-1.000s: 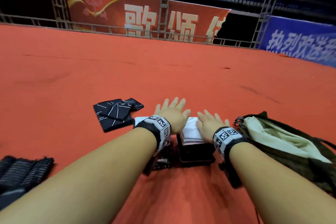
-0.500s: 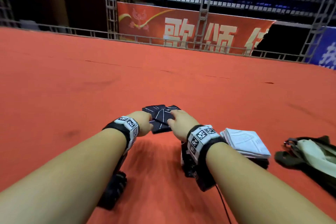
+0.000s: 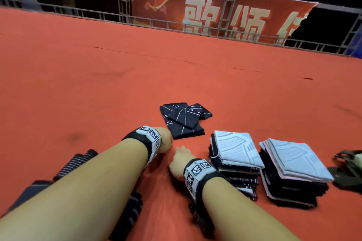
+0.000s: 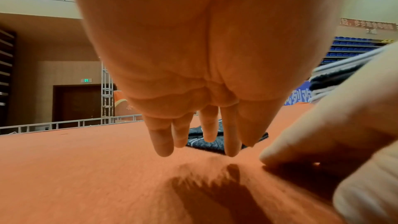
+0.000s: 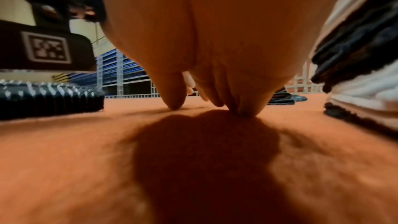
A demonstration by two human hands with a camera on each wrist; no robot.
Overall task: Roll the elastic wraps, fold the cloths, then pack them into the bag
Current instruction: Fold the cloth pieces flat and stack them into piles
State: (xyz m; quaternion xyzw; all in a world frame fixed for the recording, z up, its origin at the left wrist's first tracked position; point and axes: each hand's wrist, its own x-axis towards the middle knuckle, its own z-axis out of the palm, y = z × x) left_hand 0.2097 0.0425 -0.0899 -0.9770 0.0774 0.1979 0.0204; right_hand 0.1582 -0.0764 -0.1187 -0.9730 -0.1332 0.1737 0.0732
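Nearest in, dark ribbed elastic wraps (image 3: 76, 162) lie on the orange carpet (image 3: 98, 84) under the person's left forearm, on the near left. Just past those, both hands hang low over the carpet holding nothing: the left hand (image 3: 164, 140) has its fingers (image 4: 163, 140) straight, slightly apart and pointing down, and the right hand (image 3: 180, 160) has its fingers (image 5: 174, 91) loose with the tips touching carpet. To the right sit two stacks of folded cloths (image 3: 237, 154) side by side, the bag (image 3: 348, 168) peeks in at the right edge, and one loosely folded dark cloth (image 3: 184, 121) lies just beyond the hands.
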